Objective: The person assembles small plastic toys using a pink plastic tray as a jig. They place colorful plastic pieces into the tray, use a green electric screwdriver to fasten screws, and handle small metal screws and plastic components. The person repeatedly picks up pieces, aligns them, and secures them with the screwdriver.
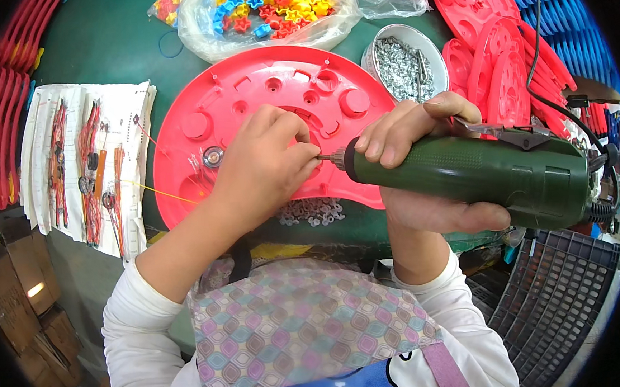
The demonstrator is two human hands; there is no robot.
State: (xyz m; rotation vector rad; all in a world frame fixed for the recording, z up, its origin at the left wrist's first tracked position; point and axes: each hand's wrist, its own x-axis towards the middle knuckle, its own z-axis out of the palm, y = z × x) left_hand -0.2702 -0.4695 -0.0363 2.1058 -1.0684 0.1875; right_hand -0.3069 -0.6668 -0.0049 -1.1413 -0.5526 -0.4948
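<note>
A person in white sleeves and a patterned apron works at a green desk (98, 43), seen from above. The right hand (423, 164) is wrapped around a dark green electric screwdriver (481, 174), its fingers (392, 134) curled tight over the front of the barrel and the thumb underneath, with the tool lying nearly level and its bit pointing left. The left hand (265, 164) rests on a large red plastic disc (261, 118) that lies flat on the desk directly in front of the person; its fingers are pinched closed at the tip of the bit, though whatever small part they hold is too small to make out. The disc shows moulded round bosses and slots, and a thin yellow wire (159, 193) trails off its left edge. Just beyond the disc stands a round white tub of silver screws (401, 61), and beside that a clear bag of small coloured plastic pieces (268, 6). To the left, white sheets carrying bundled red wire harnesses (88, 162) lie on the desk. More red discs (503, 72) are stacked at the right, and a black cable (536, 41) runs over them.
</note>
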